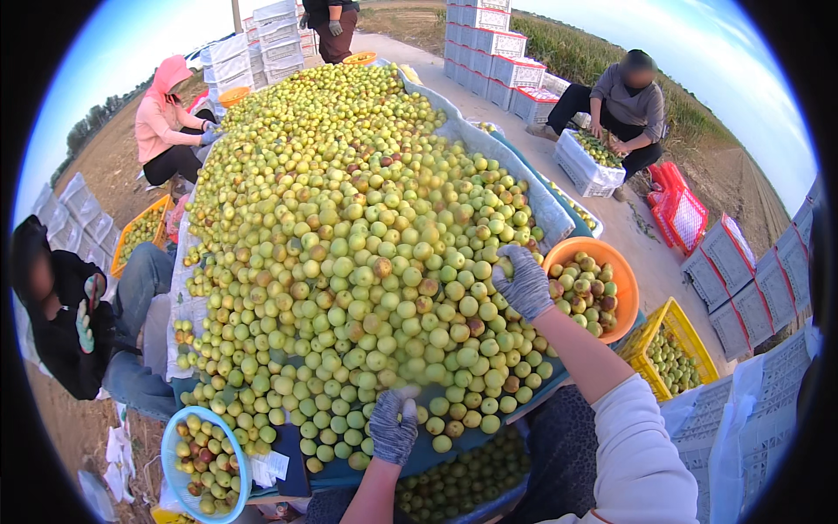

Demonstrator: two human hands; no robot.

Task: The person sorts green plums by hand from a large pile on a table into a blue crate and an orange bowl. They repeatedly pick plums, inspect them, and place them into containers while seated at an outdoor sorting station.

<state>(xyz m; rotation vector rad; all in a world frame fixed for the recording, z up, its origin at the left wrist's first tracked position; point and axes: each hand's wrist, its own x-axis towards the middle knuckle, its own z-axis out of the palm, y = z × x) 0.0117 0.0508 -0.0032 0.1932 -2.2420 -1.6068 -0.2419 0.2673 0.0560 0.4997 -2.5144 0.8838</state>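
Observation:
A thick layer of green and yellowish jujubes [366,262], some blushed brown or red, covers the long table before me. My right hand [524,281], in a grey knitted glove, curls around a jujube [504,265] at the right side of the layer. Just beside its wrist stands an orange plastic bowl [625,278] of redder, browner fruit. At the near edge, my left hand [395,426] in a matching glove reaches in among the fruit with its fingers bent. Whether it grips anything is hidden.
A blue basket [171,452] of jujubes, a dark phone-like slab [292,462] and paper [268,468] lie near left. A yellow crate [697,340] stands right. Several people work around; one person [628,108] handles a filled white crate [589,173]. Stacked grey crates [740,288] flank me.

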